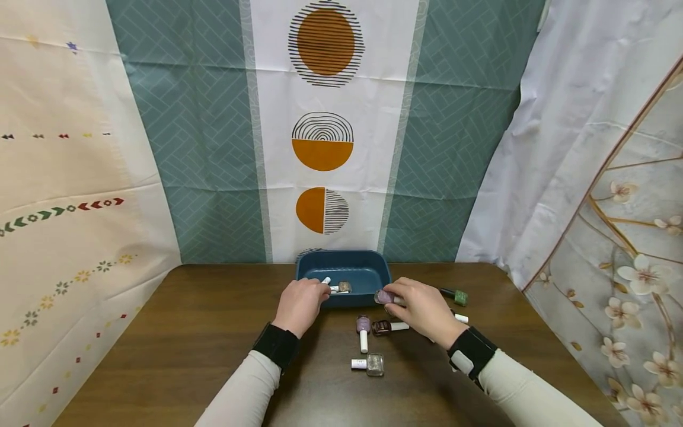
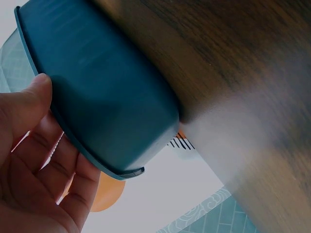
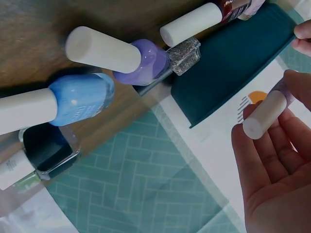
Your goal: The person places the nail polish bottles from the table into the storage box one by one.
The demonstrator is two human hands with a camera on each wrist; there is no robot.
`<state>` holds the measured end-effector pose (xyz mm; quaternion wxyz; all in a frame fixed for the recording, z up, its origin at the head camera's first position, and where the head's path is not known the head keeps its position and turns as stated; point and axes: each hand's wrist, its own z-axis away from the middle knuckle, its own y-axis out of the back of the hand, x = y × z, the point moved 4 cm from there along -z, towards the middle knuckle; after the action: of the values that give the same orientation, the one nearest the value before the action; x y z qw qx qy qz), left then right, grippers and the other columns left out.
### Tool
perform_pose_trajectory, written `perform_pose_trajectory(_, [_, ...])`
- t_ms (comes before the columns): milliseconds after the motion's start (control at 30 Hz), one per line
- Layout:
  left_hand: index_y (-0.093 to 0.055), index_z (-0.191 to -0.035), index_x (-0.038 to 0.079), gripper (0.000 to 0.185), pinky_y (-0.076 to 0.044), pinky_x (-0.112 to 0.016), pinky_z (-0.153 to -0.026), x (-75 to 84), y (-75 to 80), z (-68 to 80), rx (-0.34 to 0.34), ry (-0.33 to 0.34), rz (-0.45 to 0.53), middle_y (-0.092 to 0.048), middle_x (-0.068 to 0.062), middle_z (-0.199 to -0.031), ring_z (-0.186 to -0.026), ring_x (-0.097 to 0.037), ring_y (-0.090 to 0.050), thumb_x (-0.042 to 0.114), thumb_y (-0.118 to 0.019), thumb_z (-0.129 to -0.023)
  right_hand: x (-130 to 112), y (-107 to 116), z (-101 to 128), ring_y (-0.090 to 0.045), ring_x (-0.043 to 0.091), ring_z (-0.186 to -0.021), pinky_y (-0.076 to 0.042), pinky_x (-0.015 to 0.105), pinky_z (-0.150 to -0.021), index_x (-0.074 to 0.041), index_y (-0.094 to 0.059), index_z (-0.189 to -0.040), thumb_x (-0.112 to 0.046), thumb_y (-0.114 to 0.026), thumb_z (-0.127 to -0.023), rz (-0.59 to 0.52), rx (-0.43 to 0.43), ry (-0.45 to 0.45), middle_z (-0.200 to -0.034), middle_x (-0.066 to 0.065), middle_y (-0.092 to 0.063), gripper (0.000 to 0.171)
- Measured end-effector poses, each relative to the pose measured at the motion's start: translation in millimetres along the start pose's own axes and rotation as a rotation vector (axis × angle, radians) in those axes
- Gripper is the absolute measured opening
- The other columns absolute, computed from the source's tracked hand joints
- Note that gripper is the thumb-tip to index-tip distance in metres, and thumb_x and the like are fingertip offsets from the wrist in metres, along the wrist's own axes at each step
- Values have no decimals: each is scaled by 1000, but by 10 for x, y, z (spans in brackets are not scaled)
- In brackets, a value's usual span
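Pinching a lilac polish bottle [image 1: 385, 296] by its cap, right hand [image 1: 421, 311] at the near right rim of blue tray [image 1: 368, 274]. Left hand [image 1: 300, 305] at near left rim, grip loosely curled, white cap at fingertips; hold uncertain. More bottles [image 1: 365, 327] lying on surface [image 1: 187, 338].

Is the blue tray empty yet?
No. The tray holds at least one white-capped bottle near its front wall, beside the left hand.
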<state>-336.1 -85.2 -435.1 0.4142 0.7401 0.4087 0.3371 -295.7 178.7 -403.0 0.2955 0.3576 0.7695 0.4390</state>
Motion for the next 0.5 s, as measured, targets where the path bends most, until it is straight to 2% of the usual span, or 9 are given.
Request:
perform_pose_trajectory(300, [-88,-102,16,7,-58,-39,-81,-12,-3,8,11,-13,5,-78,1,-89,-78,-19,-67,17,-89,-95,46,-98,-239,-72,18,-91,-63,42,-84,-7,-82,-122,-21,-90,-95,14,-9,-48,-104,2,-75,31])
perform_pose_trajectory(500, [-88,-100,17,5,-58,-38,-80,2,25,14,25,-23,-5,-78,2,-87,-78,-19,-67,17,-89,-95,98,-200,-394,-69,15,-84,-60,39,-77,-7,-83,-121,-22,-89,-96,5,-4,-90,-99,1,-74,29])
